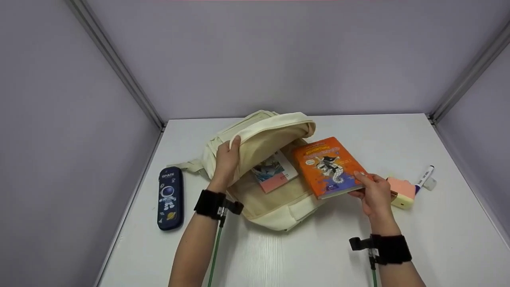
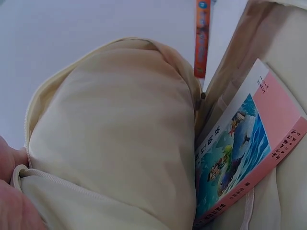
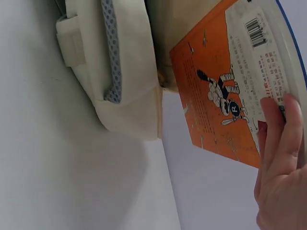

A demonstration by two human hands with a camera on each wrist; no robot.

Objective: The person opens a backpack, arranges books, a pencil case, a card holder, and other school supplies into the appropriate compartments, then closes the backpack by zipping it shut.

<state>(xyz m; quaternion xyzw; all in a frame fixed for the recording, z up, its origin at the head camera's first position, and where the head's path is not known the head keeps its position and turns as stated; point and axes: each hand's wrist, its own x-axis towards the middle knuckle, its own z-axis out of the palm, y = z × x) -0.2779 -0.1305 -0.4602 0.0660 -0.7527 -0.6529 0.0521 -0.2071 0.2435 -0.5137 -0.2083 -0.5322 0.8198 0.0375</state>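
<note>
A cream backpack (image 1: 275, 213) lies unzipped on the white table, its front panel lifted. My left hand (image 1: 227, 161) pinches the edge of that panel between thumb and fingers. Inside the bag rests a book with a pink and white cover (image 1: 277, 175), seen in the left wrist view with a blue sea picture (image 2: 230, 153). My right hand (image 1: 374, 193) grips an orange book (image 1: 330, 167) by its lower right corner, thumb on the front cover. Its back cover (image 3: 211, 105), with a barcode, faces the right wrist camera, fingers against it. The orange book hangs at the bag's right opening.
A dark blue pencil case (image 1: 170, 199) with an astronaut lies left of the bag. Right of my right hand are a pink and yellow block-like object (image 1: 402, 193), a white marker (image 1: 425, 177) and a small translucent item (image 1: 430, 184). Grey walls enclose the table.
</note>
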